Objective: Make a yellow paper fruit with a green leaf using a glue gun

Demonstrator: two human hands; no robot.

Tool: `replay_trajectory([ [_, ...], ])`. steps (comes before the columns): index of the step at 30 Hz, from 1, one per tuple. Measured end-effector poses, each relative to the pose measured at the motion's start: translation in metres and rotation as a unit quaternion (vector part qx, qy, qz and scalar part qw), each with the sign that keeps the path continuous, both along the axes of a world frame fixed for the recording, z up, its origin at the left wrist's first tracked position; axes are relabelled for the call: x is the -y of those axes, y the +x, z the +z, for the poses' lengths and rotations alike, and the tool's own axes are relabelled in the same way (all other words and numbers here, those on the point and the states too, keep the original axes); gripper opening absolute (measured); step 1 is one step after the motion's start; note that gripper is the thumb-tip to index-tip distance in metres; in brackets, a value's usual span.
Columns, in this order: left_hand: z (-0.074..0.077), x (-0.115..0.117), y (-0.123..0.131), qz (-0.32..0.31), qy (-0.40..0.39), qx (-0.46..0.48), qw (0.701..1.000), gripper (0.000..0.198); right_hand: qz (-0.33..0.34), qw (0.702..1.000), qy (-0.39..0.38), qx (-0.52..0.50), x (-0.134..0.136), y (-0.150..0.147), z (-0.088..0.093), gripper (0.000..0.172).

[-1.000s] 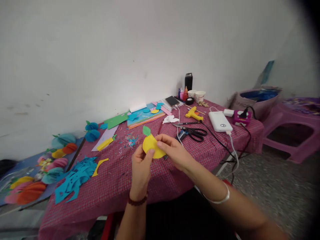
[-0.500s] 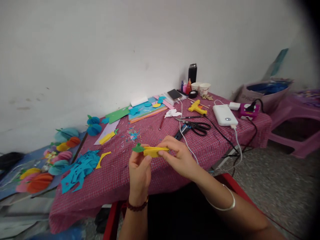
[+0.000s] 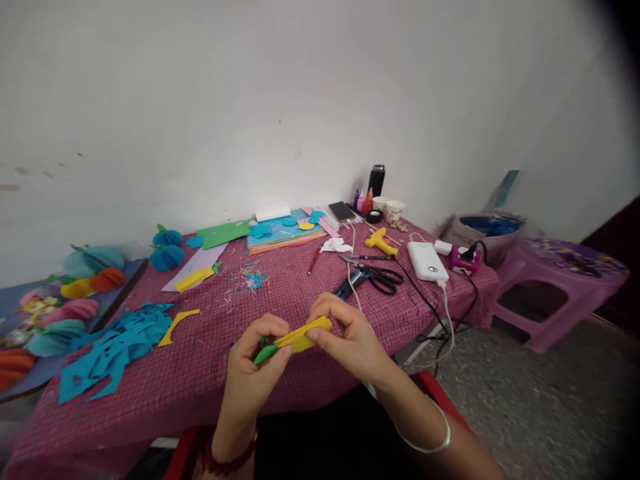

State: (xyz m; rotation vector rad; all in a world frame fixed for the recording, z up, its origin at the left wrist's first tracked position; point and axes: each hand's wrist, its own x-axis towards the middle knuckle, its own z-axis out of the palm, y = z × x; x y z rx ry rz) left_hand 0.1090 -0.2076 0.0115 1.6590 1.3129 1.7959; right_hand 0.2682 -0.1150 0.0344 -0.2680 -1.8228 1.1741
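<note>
A flat stack of folded yellow paper with green paper leaves, a paper fruit (image 3: 301,337), is held between both hands above the table's front edge. My left hand (image 3: 254,363) pinches its leafy end, thumb in front and fingers curled behind. At the other end, my right hand (image 3: 350,337) grips the yellow layers between thumb and fingers. A similar yellow folded piece (image 3: 194,279) with a green tip lies on a lilac sheet. Beyond my right hand are black-handled scissors (image 3: 383,277) and a partly covered blue-handled tool (image 3: 349,287).
Blue paper offcuts (image 3: 125,340) and a yellow strip (image 3: 175,327) lie on the left. Finished paper fruits (image 3: 95,260) stand beyond them. A yellow glue gun (image 3: 381,241), a white power bank (image 3: 427,261) and cables occupy the right. Coloured sheets (image 3: 285,233) lie at the back.
Both hands stay on the paper fruit, which now tilts, its leafy end lower and toward me. My left fingers have curled further over the leaves. The camera view has shifted.
</note>
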Motion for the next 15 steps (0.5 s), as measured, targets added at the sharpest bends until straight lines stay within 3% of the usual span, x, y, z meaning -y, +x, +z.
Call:
replay_trajectory([
  [2,0.006,0.004,0.0,0.077,-0.002,-0.114,0.991,0.019,-0.014,0.999,0.029,0.014,0.002,0.0,0.001,0.004],
  [4,0.013,0.007,0.002,0.153,0.018,-0.233,0.96,0.019,-0.032,0.997,0.065,0.031,0.004,0.0,0.003,0.005],
  [7,0.017,0.009,0.005,0.193,0.049,-0.336,0.92,0.008,-0.054,0.991,0.109,0.055,0.008,0.001,0.004,0.006],
  [11,0.013,0.008,0.009,0.167,0.079,-0.305,0.934,0.01,-0.033,0.996,0.073,0.038,0.009,0.003,0.005,0.011],
  [15,-0.001,0.003,0.015,0.121,0.109,-0.194,0.967,0.011,0.016,1.0,0.004,0.002,0.008,0.005,0.003,0.013],
])
